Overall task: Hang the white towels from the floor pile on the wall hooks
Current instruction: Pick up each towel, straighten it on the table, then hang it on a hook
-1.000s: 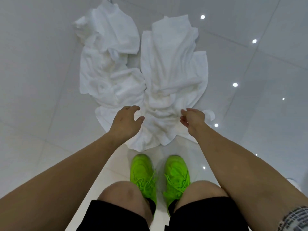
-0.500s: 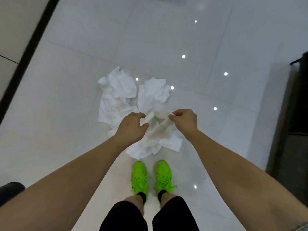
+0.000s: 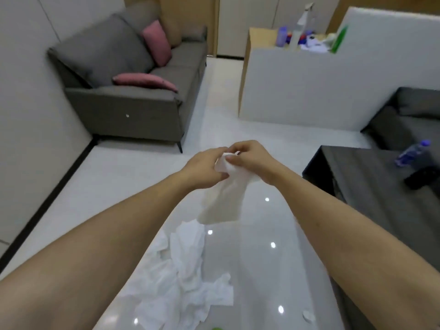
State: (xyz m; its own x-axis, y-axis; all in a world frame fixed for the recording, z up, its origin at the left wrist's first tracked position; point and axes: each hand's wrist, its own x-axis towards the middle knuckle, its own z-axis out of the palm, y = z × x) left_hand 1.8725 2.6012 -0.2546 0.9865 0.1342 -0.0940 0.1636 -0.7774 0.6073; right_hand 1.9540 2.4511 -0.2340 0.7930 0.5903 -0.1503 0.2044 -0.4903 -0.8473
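Note:
A white towel [image 3: 226, 198] hangs in the air in front of me, bunched at its top end. My left hand [image 3: 202, 167] and my right hand [image 3: 247, 158] sit close together at that top end, and both pinch the cloth. The towel's lower part dangles free above the floor. Below it, the pile of white towels [image 3: 183, 282] lies crumpled on the glossy white floor between my forearms. No wall hooks show in this view.
A grey sofa [image 3: 133, 91] with pink cushions stands at the back left against the wall. A white partition [image 3: 309, 86] with bottles on top is at the back right. A dark low table [image 3: 381, 186] with a water bottle [image 3: 412, 153] is on the right.
I have risen from the crouch over the pile. Both hands took hold of one towel and lifted it off the floor to chest height. The view swung up from the floor to the room.

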